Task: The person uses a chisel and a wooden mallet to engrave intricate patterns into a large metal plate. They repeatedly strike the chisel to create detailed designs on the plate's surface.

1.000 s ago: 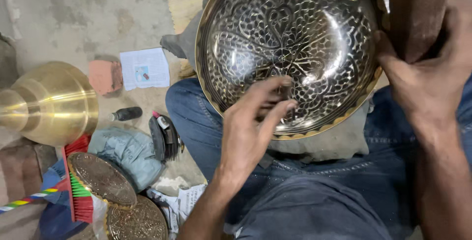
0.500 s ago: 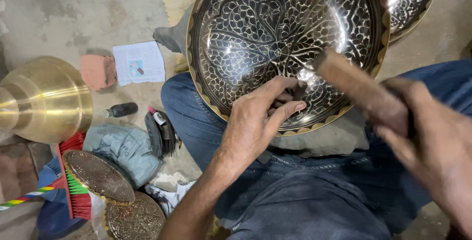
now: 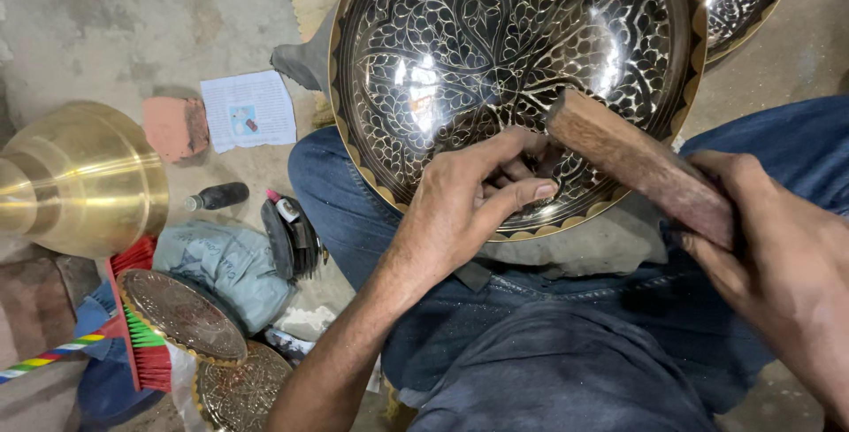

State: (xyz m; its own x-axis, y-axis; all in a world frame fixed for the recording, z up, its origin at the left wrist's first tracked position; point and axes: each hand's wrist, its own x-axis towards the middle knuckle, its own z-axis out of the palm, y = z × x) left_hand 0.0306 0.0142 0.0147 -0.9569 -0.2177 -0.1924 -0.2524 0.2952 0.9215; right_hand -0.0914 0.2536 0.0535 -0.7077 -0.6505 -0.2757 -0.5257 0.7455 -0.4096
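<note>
Left hand rests on the lower inner wall of the engraved metal bowl, fingers pinched together on something too small to tell. Right hand is closed round a wooden block, whose end touches the bowl. The bowl sits tilted on the lap. Farther left: grey cloth, dark bottle, white printed paper, brass vessel.

brass vessel: far left on the floor
paper sheet: beside a brick piece
small dark bottle: lying flat
engraved plates: stacked bottom left
</note>
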